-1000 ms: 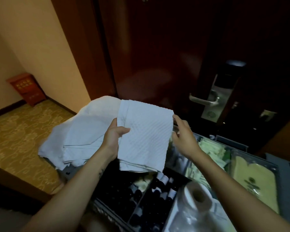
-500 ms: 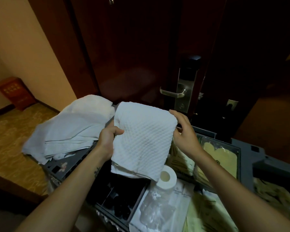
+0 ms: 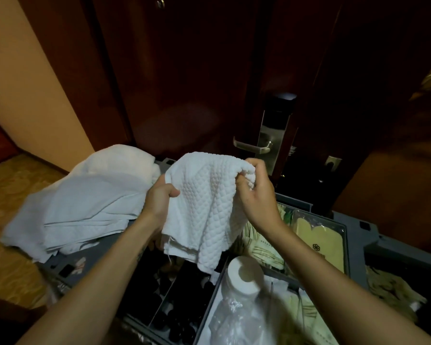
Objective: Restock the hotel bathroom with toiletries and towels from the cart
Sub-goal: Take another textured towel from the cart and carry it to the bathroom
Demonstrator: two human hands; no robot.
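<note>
Standing nearest you, below your right hand (image 3: 256, 197), a toilet paper roll (image 3: 244, 272) rests among clear bags in the grey cart (image 3: 353, 235), with dark little bottles (image 3: 179, 324) under your left hand (image 3: 159, 197). Both hands are clenched on a white towel (image 3: 204, 207), one at each upper edge, holding it above the cart; it is quilted in small diamonds and hangs crumpled. Right of your right hand, a yellow packet (image 3: 316, 235) bears an emblem, lettering unreadable. Left of your left hand lies a linen heap (image 3: 92, 195); beyond your right hand, a door lock (image 3: 271, 143).
</note>
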